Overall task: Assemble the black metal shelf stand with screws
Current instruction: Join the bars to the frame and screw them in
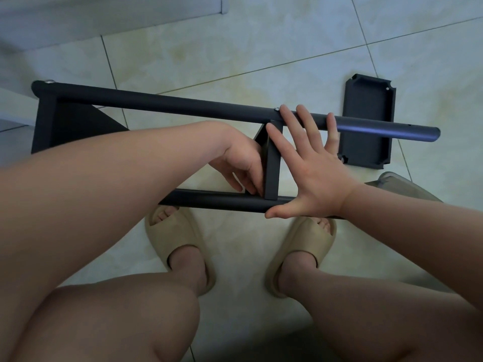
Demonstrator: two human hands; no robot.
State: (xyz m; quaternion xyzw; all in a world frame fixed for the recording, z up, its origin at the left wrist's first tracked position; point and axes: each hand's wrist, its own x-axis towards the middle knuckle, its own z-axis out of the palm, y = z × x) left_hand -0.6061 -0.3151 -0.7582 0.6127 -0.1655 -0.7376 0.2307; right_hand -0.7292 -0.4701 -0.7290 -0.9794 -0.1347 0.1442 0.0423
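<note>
Head view: your black metal shelf stand (183, 104) lies sideways over the pale tiled floor (261, 43) before you. Your right hand (311, 168) lies flat, fingers spread, across its 2 tubes. Your left hand (243, 163) curls its fingers at the middle shelf's lower joint, grasp unclear.

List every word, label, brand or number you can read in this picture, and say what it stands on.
There is none to read. The black poles, the loose black tray on the floor, the beige slippers and the floor tiles show no print, label or number.
</note>
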